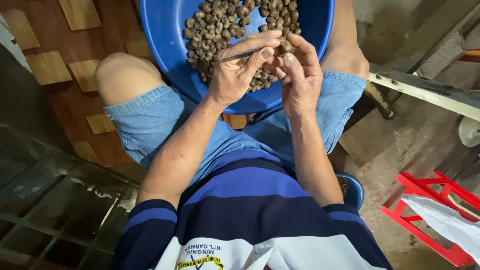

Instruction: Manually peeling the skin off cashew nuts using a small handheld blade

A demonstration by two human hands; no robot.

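Observation:
A big blue basin (167, 30) rests on my lap between my knees and holds several brown cashew nuts in their shells (220, 20). My left hand (235, 75) grips a thin metal pick (240, 54), its tip aimed to the right. My right hand (299, 75) pinches one brown nut (286, 46) between thumb and fingertips. The pick's tip meets that nut over the near part of the basin. Both hands touch each other at the thumbs.
I sit in blue denim shorts and a striped shirt. A small blue bowl (354, 190) sits by my right hip. A red plastic stool (425, 210) with a white bag (445, 220) stands at the lower right. A wooden plank (425, 90) runs at the right.

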